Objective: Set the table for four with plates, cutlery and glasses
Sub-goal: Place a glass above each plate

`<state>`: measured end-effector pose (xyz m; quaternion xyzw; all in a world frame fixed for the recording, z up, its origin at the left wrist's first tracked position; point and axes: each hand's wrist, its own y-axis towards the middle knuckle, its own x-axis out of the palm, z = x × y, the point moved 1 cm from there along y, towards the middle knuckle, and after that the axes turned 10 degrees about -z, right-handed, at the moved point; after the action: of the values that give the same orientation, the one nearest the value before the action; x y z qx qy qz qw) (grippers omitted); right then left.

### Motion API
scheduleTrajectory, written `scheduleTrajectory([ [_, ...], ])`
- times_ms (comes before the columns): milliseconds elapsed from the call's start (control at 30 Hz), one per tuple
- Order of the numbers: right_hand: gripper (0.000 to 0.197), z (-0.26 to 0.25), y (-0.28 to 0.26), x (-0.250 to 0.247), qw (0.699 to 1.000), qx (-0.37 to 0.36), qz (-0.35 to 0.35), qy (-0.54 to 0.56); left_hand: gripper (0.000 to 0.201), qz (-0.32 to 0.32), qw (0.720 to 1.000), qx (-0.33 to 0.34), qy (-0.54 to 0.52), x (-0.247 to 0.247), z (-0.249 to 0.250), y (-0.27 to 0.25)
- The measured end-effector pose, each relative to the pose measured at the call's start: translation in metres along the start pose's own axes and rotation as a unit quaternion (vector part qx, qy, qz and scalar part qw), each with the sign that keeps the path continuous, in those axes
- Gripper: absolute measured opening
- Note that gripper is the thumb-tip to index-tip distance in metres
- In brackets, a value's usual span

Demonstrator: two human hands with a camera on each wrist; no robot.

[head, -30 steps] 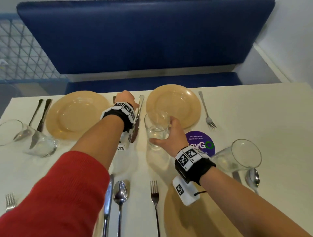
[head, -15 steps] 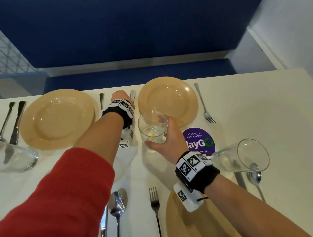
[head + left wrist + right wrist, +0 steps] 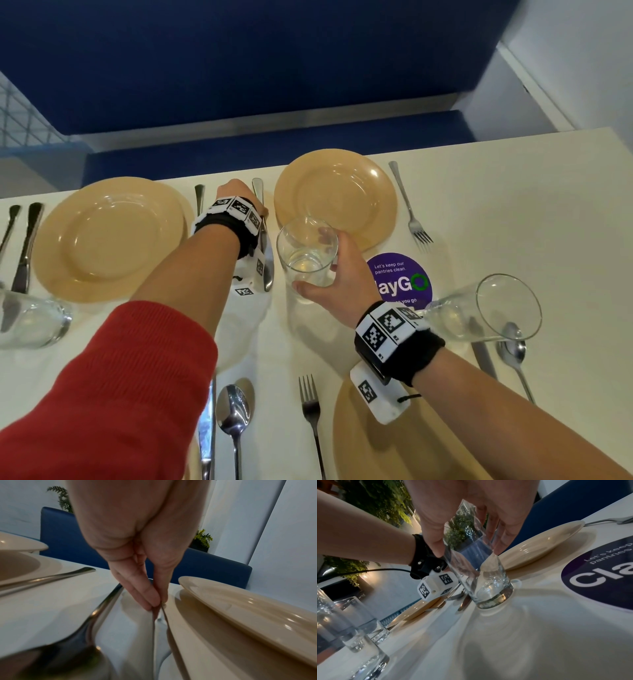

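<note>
Two tan plates (image 3: 335, 198) (image 3: 109, 236) lie at the table's far edge. Between them my left hand (image 3: 236, 192) pinches the handle of a knife (image 3: 263, 246); in the left wrist view the left hand (image 3: 157, 603) holds the knife (image 3: 154, 628) edge-on, low over the table. A spoon (image 3: 89, 626) lies just left of it. My right hand (image 3: 329, 274) grips a clear glass (image 3: 306, 253) just in front of the far right plate. In the right wrist view the glass (image 3: 489, 588) has its base on the table (image 3: 522, 642), with the right hand (image 3: 469, 547) round its upper part.
A fork (image 3: 409, 212) lies right of the far right plate, beside a purple sticker (image 3: 400, 281). Two more glasses (image 3: 486, 308) (image 3: 30, 322) stand at the sides. Near me are a plate (image 3: 394, 445), fork (image 3: 310, 411), spoon (image 3: 233, 411) and knife (image 3: 207, 428). Behind the table is a blue bench (image 3: 274, 68).
The head view has tipped down and shifted. The knife under my left hand has swung from slanting to nearly straight beside the plate. The right hand keeps the glass in the same spot.
</note>
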<state>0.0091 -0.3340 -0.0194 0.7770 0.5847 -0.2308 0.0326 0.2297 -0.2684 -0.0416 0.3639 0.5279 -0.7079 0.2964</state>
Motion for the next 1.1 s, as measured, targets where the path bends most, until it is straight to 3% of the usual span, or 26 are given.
scheduleTrajectory([
  [167, 0.083, 0.0, 0.0, -0.001, 1.0, 0.001, -0.005, 0.007, 0.04, 0.013, 1.0, 0.007, 0.005, 0.001, 0.001, -0.005],
  [333, 0.082, 0.001, 0.0, -0.001, 1.0, -0.004, -0.005, 0.006, 0.039, -0.021, 0.999, -0.008, -0.03, 0.003, 0.002, -0.001],
  [433, 0.083, 0.001, 0.001, -0.002, 1.0, -0.005, -0.009, 0.009, 0.024, -0.02, 0.998, -0.021, -0.053, -0.002, 0.0, -0.008],
  [600, 0.083, 0.001, 0.0, -0.002, 1.0, -0.005, -0.011, 0.01, 0.036, 0.007, 0.992, -0.021, -0.127, -0.006, 0.003, -0.013],
  [1100, 0.082, 0.0, 0.0, -0.003, 1.0, 0.002, -0.015, 0.011, 0.038, -0.012, 0.995, -0.018, -0.097, -0.009, 0.004, -0.02],
])
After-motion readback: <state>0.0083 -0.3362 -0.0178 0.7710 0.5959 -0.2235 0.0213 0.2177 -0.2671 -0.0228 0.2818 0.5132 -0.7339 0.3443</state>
